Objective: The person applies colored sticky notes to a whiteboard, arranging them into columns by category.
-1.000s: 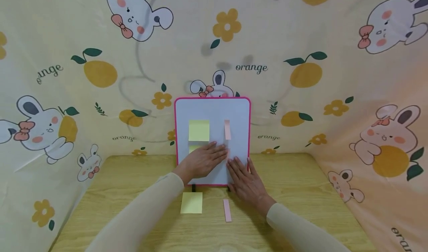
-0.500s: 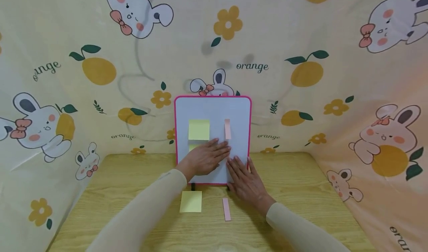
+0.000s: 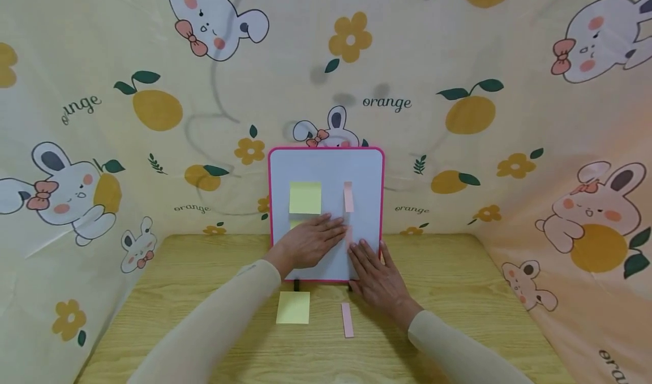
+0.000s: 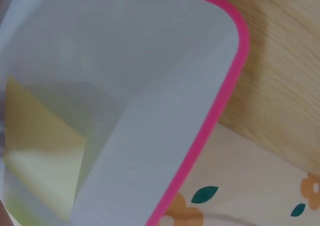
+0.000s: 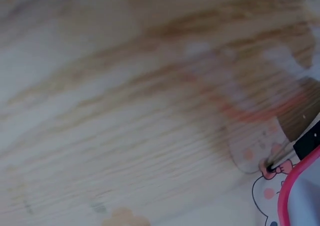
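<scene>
A whiteboard [image 3: 326, 166] with a pink frame stands upright on the table. My left hand [image 3: 308, 242] lies across its middle with fingers extended, fingertips at a lower pink sticky strip [image 3: 349, 237] that they partly cover. An upper pink sticky strip [image 3: 348, 197] sits above it. On the board's left is a yellow sticky note [image 3: 305, 197]; a second one below is mostly hidden by my left hand. In the left wrist view a yellow note [image 4: 45, 151] lifts off the board at one side. My right hand [image 3: 379, 279] rests, fingers straight, on the board's lower right corner.
In front of the board, a yellow sticky note [image 3: 293, 307] and a pink strip [image 3: 347, 320] lie on the wooden table [image 3: 244, 338]. Black feet [image 3: 297, 285] hold the board up. A patterned cloth [image 3: 285, 72] hangs behind and at both sides.
My left fingertips move slightly up and right across the lower pink strip, then back left, uncovering part of it. My right hand keeps its place. The head view shifts a little.
</scene>
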{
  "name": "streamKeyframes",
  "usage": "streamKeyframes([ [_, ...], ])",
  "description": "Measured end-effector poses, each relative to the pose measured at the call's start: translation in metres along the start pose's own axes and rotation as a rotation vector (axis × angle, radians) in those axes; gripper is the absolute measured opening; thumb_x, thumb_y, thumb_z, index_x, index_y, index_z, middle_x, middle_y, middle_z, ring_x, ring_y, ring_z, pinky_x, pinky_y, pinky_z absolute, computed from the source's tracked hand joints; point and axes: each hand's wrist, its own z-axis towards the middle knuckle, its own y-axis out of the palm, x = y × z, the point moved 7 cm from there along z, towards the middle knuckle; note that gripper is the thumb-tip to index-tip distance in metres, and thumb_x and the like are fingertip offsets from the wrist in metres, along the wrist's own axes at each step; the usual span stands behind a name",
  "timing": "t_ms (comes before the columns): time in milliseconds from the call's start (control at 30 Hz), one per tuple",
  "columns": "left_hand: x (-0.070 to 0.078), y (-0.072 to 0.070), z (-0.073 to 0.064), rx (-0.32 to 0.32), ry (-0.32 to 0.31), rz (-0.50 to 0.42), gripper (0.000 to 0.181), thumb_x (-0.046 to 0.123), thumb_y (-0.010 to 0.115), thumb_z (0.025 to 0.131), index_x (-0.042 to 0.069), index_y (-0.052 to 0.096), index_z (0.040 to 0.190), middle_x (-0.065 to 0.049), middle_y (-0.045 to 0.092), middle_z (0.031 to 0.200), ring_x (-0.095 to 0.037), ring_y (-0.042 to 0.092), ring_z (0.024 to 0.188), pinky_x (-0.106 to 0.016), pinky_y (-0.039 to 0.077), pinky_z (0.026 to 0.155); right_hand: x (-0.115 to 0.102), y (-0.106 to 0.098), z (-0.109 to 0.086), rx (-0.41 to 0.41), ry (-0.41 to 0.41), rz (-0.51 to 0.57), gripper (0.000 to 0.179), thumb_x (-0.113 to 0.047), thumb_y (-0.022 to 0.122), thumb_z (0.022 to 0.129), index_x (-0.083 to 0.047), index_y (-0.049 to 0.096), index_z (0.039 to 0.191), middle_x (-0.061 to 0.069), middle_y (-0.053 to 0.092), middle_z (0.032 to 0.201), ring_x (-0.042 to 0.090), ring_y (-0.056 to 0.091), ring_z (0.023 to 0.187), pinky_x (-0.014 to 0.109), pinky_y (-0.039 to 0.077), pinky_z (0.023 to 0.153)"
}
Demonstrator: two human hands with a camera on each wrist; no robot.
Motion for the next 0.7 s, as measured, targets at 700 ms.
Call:
streamKeyframes([
  [700,0.003,0.000,0.006,0.045,0.007,-0.010,0.056,0.035,0.034,0.114,0.019,0.028,0.168,0.006,0.025,0.175,-0.014,0.017,0.164,-0.039,0.009,0.136,0.000,0.004,0.000,-0.104,0.012,-0.008,0.078,-0.056,0.041,0.107,-0.010,0.024,0.169,0.003,0.017,0.177,0.026,0.008,0.166,0.062,0.008,0.133],
])
